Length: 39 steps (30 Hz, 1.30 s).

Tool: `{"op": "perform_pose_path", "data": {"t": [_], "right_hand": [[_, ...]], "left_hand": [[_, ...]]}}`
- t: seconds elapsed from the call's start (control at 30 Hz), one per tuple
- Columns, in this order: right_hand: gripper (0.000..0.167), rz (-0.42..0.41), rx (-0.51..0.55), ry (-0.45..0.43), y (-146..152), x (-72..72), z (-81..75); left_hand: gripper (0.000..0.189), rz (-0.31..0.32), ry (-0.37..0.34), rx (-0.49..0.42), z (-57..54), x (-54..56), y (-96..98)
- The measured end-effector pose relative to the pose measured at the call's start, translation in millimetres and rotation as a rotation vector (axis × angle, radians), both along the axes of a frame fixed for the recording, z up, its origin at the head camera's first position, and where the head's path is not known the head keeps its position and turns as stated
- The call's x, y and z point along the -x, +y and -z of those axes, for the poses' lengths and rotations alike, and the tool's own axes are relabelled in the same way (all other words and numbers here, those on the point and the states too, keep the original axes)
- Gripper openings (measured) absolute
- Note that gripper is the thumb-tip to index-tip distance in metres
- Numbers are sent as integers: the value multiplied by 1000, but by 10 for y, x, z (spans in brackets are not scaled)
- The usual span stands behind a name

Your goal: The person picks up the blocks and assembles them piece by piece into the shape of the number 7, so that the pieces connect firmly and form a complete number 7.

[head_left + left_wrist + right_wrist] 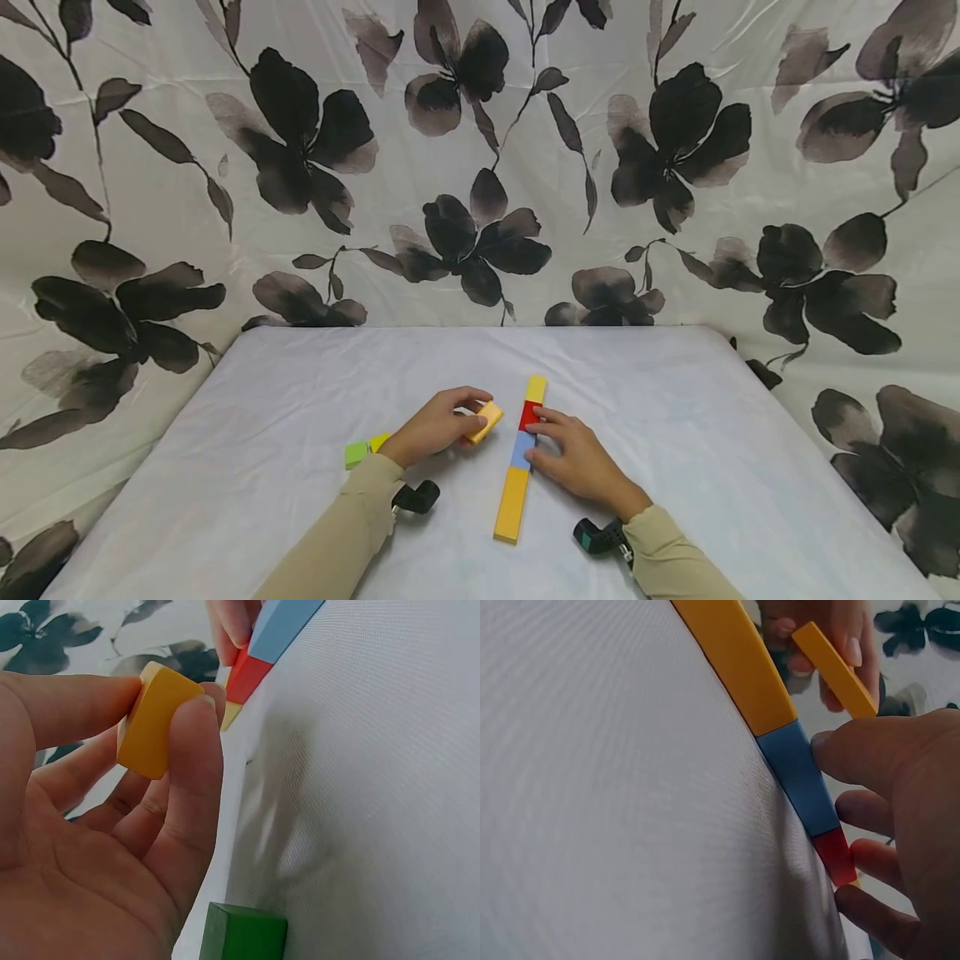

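My left hand [431,427] pinches an orange-yellow block [489,421] between thumb and fingers, held above the table just left of a row of blocks. The row runs away from me: a long orange-yellow block [512,504] nearest, then a blue block [522,450], a red block [529,415] and a yellow block [536,387] at the far end. They lie end to end. Along the row's right side, my right hand [585,460] rests its fingertips by the blue and red blocks. In the right wrist view, the thumb touches the blue block [799,776].
A green block [356,455] and a yellow block [379,441] lie left of my left forearm, the yellow one partly hidden by it. White cloth [645,375] covers the table. Behind it hangs a flower-patterned sheet [570,275].
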State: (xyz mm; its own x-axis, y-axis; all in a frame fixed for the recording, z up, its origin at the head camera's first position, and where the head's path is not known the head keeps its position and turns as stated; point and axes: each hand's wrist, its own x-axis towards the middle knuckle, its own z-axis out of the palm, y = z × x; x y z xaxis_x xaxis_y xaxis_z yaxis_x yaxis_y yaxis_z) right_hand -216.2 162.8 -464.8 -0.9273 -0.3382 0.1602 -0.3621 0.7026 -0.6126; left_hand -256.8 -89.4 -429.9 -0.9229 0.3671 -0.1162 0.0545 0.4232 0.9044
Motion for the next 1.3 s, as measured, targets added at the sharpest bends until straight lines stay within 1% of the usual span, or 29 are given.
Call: {"op": "perform_pose_path", "data": {"t": [0.17,0.4,0.53,0.6,0.77,0.83,1.0,1.13,1.3], "right_hand": [[40,-5,5,10,-6,8,15],[41,-13,3,-3,2,5,32],[41,-15,-2,0,1,6,34],[41,-12,-1,-1,2,4,32],[40,-12,5,7,12,3,34],[40,-12,5,12,17,4,37],[40,-7,7,16,25,8,19],[40,-3,8,10,22,14,3],[39,-4,2,21,21,13,3]], "left_hand": [[39,-4,3,33,26,24,22],[36,7,-8,14,85,35,65],[35,1,-5,29,89,43,107],[35,-10,-15,31,89,54,128],[35,-43,-49,2,99,97,159],[35,-47,-58,-20,105,112,164],[36,-29,-76,-76,109,134,180],[40,-29,-63,-73,111,155,208],[46,-58,-28,-29,105,190,259]]}}
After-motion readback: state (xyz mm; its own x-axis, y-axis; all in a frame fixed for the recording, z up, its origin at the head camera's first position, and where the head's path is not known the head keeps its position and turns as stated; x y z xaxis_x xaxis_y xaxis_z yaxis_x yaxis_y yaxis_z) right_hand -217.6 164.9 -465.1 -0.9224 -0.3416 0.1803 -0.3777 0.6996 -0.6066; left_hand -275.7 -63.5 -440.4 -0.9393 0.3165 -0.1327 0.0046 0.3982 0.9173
